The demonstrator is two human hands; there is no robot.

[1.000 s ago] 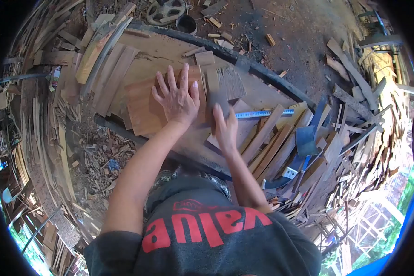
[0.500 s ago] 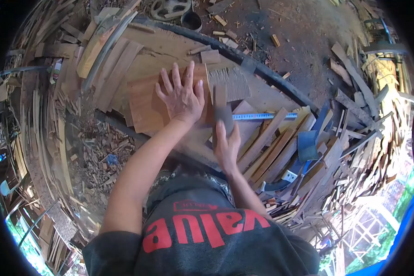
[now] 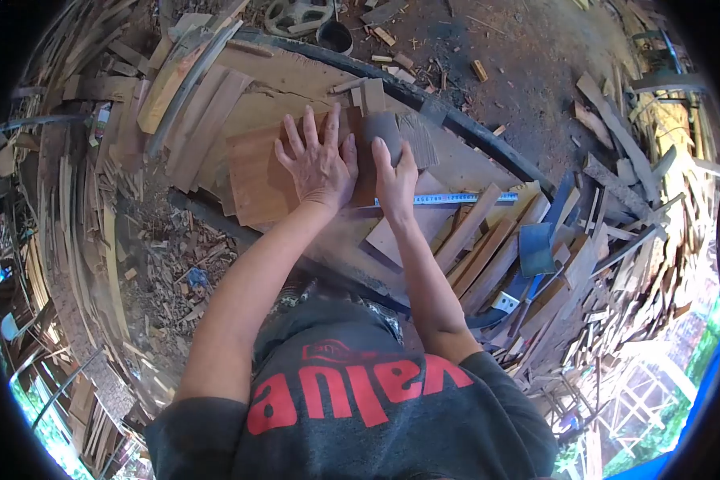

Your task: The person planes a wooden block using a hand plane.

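Spread flat with fingers apart, my left hand [image 3: 320,170] presses on a reddish-brown wooden board [image 3: 252,180] lying on the work table. My right hand [image 3: 395,178] grips a grey block wrapped in what looks like sandpaper [image 3: 381,134], at the right edge of the board. Above the block, a small light piece of wood [image 3: 373,94] shows. A rough ridged wood piece [image 3: 420,140] lies just right of the block. A blue and white measuring tape or ruler [image 3: 464,198] extends to the right of my right wrist.
Wood strips [image 3: 476,248] lie at the right of the table, beside a curved blue-grey tool [image 3: 536,252]. More planks [image 3: 208,124] lean at the left. A dark edge rail [image 3: 488,148] runs along the far side, with a round container [image 3: 334,37] beyond.
My right hand has moved up and away from my body with the grey block. My left hand and the board have shifted slightly right.
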